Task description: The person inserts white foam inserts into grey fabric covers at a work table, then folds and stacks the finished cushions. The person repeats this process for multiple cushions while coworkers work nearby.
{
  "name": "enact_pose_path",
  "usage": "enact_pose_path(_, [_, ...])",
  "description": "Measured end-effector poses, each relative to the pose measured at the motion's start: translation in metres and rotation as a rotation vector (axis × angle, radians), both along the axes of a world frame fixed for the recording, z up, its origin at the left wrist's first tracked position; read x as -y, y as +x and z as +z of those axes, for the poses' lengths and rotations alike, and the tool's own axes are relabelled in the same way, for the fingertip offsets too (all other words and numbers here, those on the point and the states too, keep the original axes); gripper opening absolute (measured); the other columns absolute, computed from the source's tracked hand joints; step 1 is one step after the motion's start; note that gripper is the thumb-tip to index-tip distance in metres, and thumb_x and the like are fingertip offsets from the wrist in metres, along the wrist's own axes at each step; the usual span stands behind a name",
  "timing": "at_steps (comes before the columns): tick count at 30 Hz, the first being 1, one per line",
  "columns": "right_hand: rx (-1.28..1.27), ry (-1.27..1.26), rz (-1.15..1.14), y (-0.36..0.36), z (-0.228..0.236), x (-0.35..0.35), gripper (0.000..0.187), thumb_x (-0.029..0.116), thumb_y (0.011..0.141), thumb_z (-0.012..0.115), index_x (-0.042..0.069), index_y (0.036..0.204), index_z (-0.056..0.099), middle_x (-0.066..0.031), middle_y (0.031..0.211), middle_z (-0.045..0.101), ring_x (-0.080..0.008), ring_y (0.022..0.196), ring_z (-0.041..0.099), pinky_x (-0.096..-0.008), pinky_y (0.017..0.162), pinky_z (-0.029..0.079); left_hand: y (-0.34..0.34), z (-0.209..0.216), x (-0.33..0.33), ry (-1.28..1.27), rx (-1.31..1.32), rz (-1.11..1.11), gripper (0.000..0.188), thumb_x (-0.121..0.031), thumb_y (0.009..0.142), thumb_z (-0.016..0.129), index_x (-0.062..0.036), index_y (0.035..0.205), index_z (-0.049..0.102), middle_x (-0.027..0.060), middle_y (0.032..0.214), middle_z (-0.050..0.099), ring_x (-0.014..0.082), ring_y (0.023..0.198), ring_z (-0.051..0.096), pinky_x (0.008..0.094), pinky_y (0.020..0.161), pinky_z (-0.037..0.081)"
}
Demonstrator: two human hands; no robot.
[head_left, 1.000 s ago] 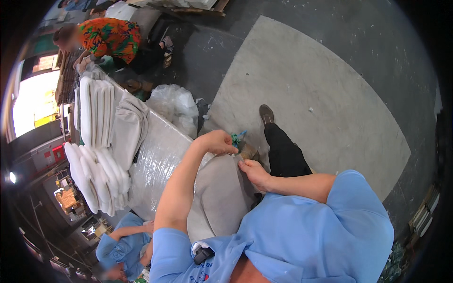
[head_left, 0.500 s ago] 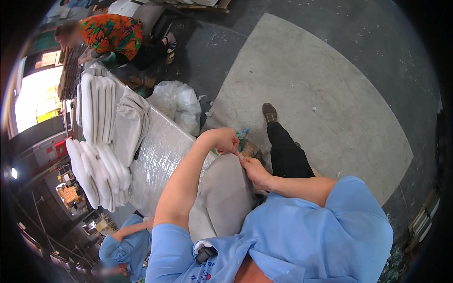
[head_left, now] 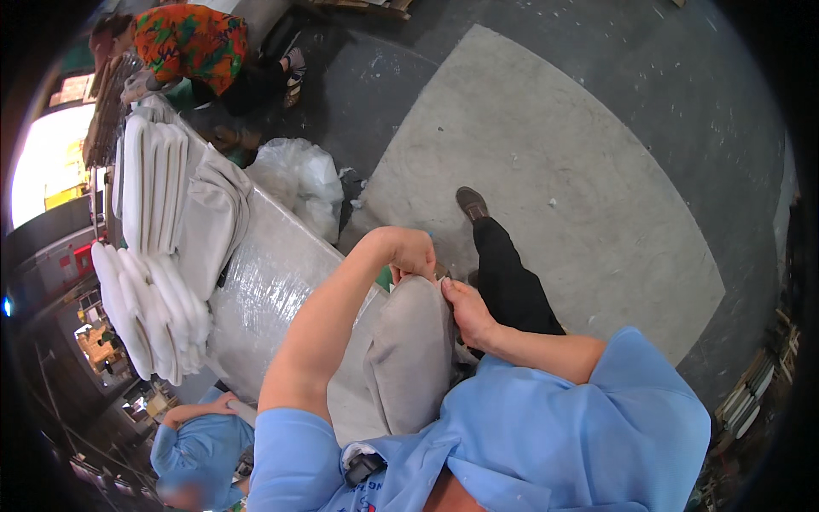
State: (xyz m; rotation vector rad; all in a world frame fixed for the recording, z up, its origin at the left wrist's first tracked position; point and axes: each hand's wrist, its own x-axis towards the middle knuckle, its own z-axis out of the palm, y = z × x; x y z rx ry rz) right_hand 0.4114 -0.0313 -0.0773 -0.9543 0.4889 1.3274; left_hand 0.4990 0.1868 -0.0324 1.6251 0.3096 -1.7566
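A light grey-beige fabric cover (head_left: 412, 346), bulging as if padded, leans against my body by the wrapped table's edge. My left hand (head_left: 413, 254) is closed with bent fingertips on the top end of the cover. Beside it, my right hand (head_left: 469, 314) pinches the same end at its right corner, thumb uppermost. The two hands almost meet there. Whatever lies inside the cover is hidden.
The table (head_left: 264, 277) is wrapped in clear film. It carries white padded pieces (head_left: 153, 183) and folded grey fabric covers (head_left: 213, 209). A clear plastic bag (head_left: 299, 183) lies beyond. A person in an orange patterned shirt (head_left: 192, 47) and another in blue (head_left: 200, 452) are nearby.
My view has shifted slightly, moving the table leftward in the picture. Both hands stay at the cover's end, with small finger movements. The person in blue has moved an arm.
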Motion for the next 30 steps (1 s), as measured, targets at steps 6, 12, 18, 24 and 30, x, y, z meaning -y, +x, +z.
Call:
enact_pose_path(6, [0.071, -0.09, 0.073, 0.003, -0.009, 0.0, 0.039, 0.038, 0.115, 0.048, 0.006, 0.113, 0.071, 0.0012, 0.101, 0.069, -0.0082, 0.092, 0.056, -0.0276, 0.086, 0.046, -0.034, -0.021, -0.008, -0.118, 0.1, 0.397, 0.024, -0.023, 0.089, 0.084, -0.005, 0.079, 0.071, 0.0002, 0.07, 0.065, 0.012, 0.062, 0.061, 0.0284, 0.057, 0.05])
enact_pose_path(12, [-0.017, -0.171, -0.07, 0.002, -0.024, -0.022, 0.039, 0.039, 0.113, 0.05, 0.006, 0.104, 0.07, 0.0007, 0.093, 0.066, -0.01, 0.085, 0.057, -0.0311, 0.079, 0.047, -0.088, -0.053, 0.016, -0.146, 0.187, 1.136, 0.023, -0.016, 0.09, 0.081, -0.0074, 0.075, 0.066, -0.0036, 0.072, 0.065, 0.0059, 0.064, 0.056, 0.025, 0.057, 0.045])
enact_pose_path(18, [-0.071, -0.231, -0.096, 0.018, -0.04, -0.035, 0.034, 0.036, 0.111, 0.055, 0.009, 0.098, 0.069, 0.0003, 0.09, 0.065, -0.0114, 0.081, 0.058, -0.0327, 0.073, 0.048, -0.099, -0.04, 0.035, 0.072, 0.353, 1.481, 0.023, -0.014, 0.093, 0.077, -0.0055, 0.075, 0.065, -0.0033, 0.071, 0.063, 0.0051, 0.064, 0.055, 0.0253, 0.059, 0.044])
enact_pose_path(24, [-0.054, -0.18, 0.081, 0.023, -0.06, -0.052, 0.036, 0.035, 0.11, 0.058, 0.01, 0.087, 0.068, 0.0001, 0.08, 0.065, -0.0109, 0.07, 0.058, -0.0309, 0.065, 0.048, -0.125, -0.056, 0.031, 0.218, 0.375, 1.58, 0.027, -0.017, 0.095, 0.077, -0.0037, 0.075, 0.064, -0.0033, 0.07, 0.062, 0.0048, 0.065, 0.053, 0.0257, 0.058, 0.042])
enact_pose_path(30, [-0.09, -0.197, 0.174, 0.022, -0.067, -0.06, 0.032, 0.031, 0.108, 0.061, 0.009, 0.087, 0.07, -0.0015, 0.08, 0.068, -0.0129, 0.069, 0.063, -0.0309, 0.064, 0.05, -0.139, -0.083, 0.036, 0.236, 0.326, 1.58, 0.03, -0.018, 0.093, 0.077, -0.0072, 0.072, 0.06, -0.0025, 0.069, 0.061, 0.0061, 0.061, 0.052, 0.0281, 0.054, 0.041])
